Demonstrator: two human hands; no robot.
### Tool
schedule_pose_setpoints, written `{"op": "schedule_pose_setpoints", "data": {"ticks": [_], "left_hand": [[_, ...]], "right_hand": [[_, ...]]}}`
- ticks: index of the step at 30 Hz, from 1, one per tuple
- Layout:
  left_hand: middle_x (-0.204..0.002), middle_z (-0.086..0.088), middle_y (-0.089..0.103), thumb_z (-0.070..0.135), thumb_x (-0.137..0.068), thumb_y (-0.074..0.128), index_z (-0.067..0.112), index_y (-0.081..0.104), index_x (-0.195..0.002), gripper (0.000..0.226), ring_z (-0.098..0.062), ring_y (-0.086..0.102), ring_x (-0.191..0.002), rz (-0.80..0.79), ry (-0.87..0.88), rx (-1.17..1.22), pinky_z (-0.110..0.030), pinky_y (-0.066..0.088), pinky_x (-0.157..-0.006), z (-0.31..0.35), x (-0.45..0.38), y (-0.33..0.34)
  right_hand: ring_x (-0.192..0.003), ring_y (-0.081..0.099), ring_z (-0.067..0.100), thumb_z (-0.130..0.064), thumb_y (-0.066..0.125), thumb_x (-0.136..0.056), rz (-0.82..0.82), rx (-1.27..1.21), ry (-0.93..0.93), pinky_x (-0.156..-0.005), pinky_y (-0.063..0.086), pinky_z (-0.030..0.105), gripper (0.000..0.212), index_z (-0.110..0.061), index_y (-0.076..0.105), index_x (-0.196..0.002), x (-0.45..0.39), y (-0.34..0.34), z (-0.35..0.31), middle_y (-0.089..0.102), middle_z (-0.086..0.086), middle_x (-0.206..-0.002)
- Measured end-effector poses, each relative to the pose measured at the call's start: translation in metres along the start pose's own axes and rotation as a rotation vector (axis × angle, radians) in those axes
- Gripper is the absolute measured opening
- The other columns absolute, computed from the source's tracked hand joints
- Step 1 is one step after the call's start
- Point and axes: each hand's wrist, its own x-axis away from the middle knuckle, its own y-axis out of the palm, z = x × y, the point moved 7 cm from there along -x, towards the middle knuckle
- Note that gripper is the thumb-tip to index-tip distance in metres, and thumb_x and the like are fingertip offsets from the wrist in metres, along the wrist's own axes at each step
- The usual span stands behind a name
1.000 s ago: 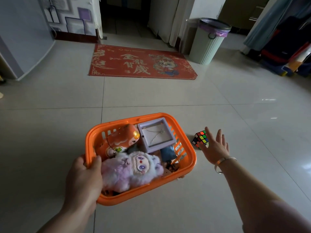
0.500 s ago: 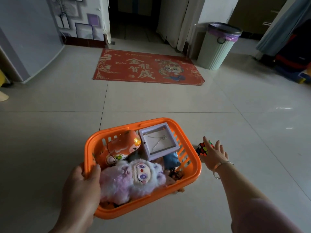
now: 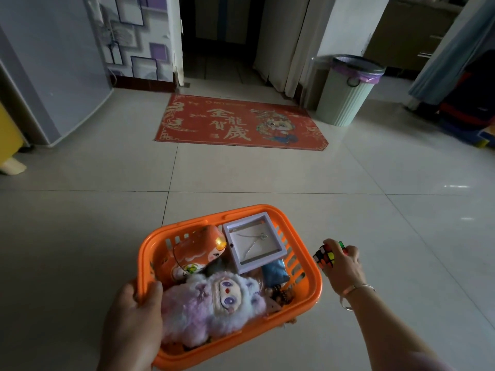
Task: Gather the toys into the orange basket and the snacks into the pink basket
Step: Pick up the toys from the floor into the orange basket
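Note:
The orange basket [image 3: 310,287] is at the bottom centre, and my left hand [image 3: 134,319] grips its near-left rim. Inside lie a fluffy purple plush doll [image 3: 214,303], an orange doll-faced tin [image 3: 195,253], a white framed box with a necklace [image 3: 254,242] and a blue pouch [image 3: 276,271]. Just right of the basket, my right hand [image 3: 344,266] is closed around a multicoloured puzzle cube [image 3: 325,257], held slightly above the floor. No pink basket or snacks are in view.
Pale floor tiles [image 3: 267,178] stretch ahead to a red doormat [image 3: 241,124] before a dark doorway. A green ribbed bin [image 3: 348,92] with a purple liner stands at the back right. A grey cabinet [image 3: 40,76] is on the left, dark bags [image 3: 471,103] at far right.
My right hand reached the puzzle cube on the floor, closed on it and lifted it beside the basket. My left hand kept hold of the basket's rim.

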Motion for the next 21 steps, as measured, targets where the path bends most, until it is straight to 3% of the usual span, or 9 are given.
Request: {"op": "schedule_pose_setpoints", "data": {"ticks": [8,13,17,21], "left_hand": [[-0.108,-0.028,0.068,0.024,-0.095,0.063,0.003,0.066,-0.114,0.029,-0.043,0.063,-0.100,0.003,0.014,0.016,-0.044,0.047,-0.082,-0.002,-0.002,0.001],[-0.098,-0.018,0.066,0.026,-0.098,0.059,0.008,0.065,-0.110,0.023,-0.037,0.064,-0.094,-0.032,0.034,0.072,-0.042,0.049,-0.079,0.000,0.001,-0.002],[-0.096,-0.023,0.069,0.019,-0.097,0.059,0.003,0.067,-0.102,0.019,-0.036,0.064,-0.087,-0.059,0.071,0.101,-0.040,0.046,-0.072,0.000,0.006,-0.010],[-0.099,-0.020,0.067,0.021,-0.098,0.057,0.003,0.066,-0.106,0.021,-0.037,0.063,-0.092,-0.061,0.054,0.125,-0.039,0.046,-0.076,-0.003,0.013,-0.030]], "right_hand": [[-0.100,0.054,0.041,-0.013,0.062,-0.085,0.226,-0.145,-0.116,-0.085,0.049,0.042,0.054,-0.032,0.044,-0.133,0.022,-0.083,-0.041,0.033,0.013,-0.129],[-0.103,0.052,0.029,-0.011,0.066,-0.083,0.372,-0.272,-0.371,-0.078,0.050,0.037,0.058,-0.027,0.045,-0.135,0.087,-0.146,-0.113,0.035,0.012,-0.133],[-0.099,0.054,0.021,-0.025,0.067,-0.084,0.299,-0.215,-0.562,-0.080,0.049,0.035,0.056,-0.038,0.041,-0.132,0.169,-0.151,-0.160,0.036,0.003,-0.136],[-0.095,0.058,0.024,-0.040,0.064,-0.085,0.194,0.065,-0.543,-0.086,0.046,0.036,0.057,-0.044,0.036,-0.135,0.224,-0.123,-0.173,0.036,0.002,-0.140]]}}
